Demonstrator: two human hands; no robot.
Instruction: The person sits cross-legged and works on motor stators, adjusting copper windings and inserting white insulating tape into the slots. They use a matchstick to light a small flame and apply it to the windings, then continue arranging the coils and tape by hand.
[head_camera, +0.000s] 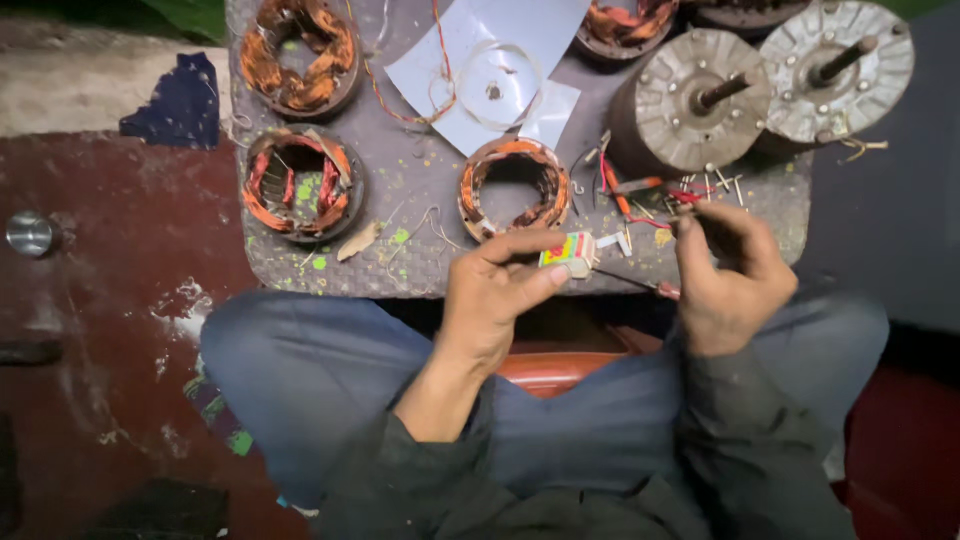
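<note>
1. Two knees in blue-grey trousers (300, 370) fill the near foreground, spread wide. Both forearms rise from dark sleeves between them toward the bench (420, 180).
2. Left hand (495, 290): wrist bent, palm turned inward. The grip is closed, thumb and forefinger pinching a small matchbox (568, 252) with a multicoloured face. The box sits at the fingertips, over the near edge of the bench.
3. Right hand (730, 275): raised just right of the box, fingers curled tight around something thin. What it holds is too blurred to name. A thin stick with a red tip (640, 283) runs between the two hands, close below the box.
4. Bench, near edge: a grey mat-like surface flecked with green. Open room lies between the hands and the nearest stator (514, 188), a ring wound with copper wire, just beyond the left fingertips.
5. Red-handled pliers (625, 190) and loose small pins lie just beyond the right hand.
6. Left side of the bench: two more wound stators (302, 183), one behind the other.
7. Far centre: a white paper sheet (500, 60) carrying a loop of wire.
8. Far right: two round metal motor housings (690, 100), shafts pointing up, side by side.
9. Floor at left: red-brown and worn, with a small metal cup (30, 233) well apart from the bench.
</note>
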